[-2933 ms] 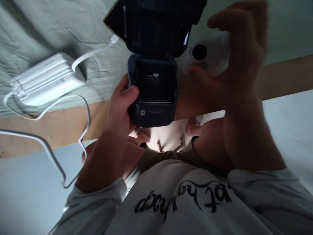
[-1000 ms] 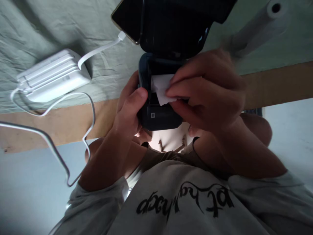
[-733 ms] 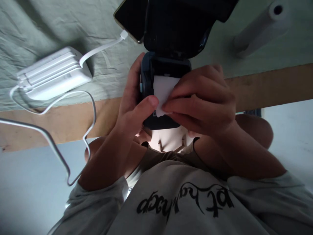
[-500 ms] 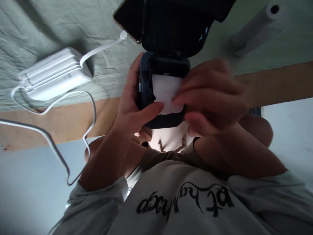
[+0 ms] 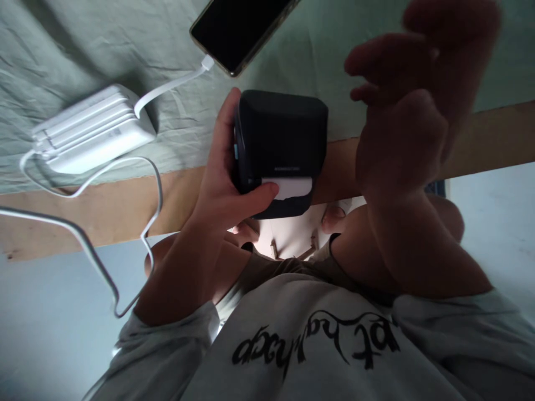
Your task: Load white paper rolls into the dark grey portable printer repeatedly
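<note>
Green cloth covers the desk [image 5: 480, 133]. I judge loading done: my left hand [image 5: 221, 192] grips the shut printer [image 5: 279, 150], paper [image 5: 290, 188] protruding; right hand [image 5: 412, 122] lifted beside it, loosely spread, empty.

Far on my left a white power bank [image 5: 94, 133] lies on the wrinkled green cloth [image 5: 62, 55]. Its white cable [image 5: 171, 84] runs to a dark phone [image 5: 238, 28] lying farther off. Another cable [image 5: 137, 223] loops over the wooden table edge [image 5: 83, 217] toward me.
</note>
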`<action>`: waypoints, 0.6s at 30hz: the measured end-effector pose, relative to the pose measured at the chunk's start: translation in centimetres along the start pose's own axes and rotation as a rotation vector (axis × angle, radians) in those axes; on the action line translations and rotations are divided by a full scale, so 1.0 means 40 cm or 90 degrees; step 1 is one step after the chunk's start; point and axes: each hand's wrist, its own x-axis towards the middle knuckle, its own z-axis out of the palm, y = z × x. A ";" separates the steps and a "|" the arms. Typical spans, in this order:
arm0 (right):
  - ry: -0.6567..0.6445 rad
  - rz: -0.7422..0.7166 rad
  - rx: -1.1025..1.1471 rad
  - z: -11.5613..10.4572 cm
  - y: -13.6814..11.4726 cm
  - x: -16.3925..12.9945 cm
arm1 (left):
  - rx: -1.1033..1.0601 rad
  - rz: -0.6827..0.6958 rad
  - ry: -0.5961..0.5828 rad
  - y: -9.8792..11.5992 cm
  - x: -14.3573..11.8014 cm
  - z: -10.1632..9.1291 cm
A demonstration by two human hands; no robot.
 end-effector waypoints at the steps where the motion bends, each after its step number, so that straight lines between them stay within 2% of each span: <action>1: 0.012 -0.001 0.022 0.007 0.006 -0.002 | -0.002 0.006 -0.015 0.003 -0.001 0.001; 4: -0.096 0.042 -0.017 0.022 0.014 -0.006 | -0.029 0.010 -0.071 0.010 0.000 0.001; 6: -0.179 0.034 -0.043 0.024 0.013 -0.007 | -0.058 0.005 -0.089 0.012 0.003 0.002; 9: -0.259 0.004 -0.089 0.018 0.009 -0.005 | -0.090 -0.012 -0.043 0.017 0.005 0.012; 13: -0.282 0.016 -0.127 0.015 0.006 -0.001 | -0.080 -0.086 0.048 0.029 0.001 0.029; 18: -0.251 -0.019 -0.163 0.024 0.012 -0.004 | -0.114 -0.096 0.071 0.040 -0.003 0.035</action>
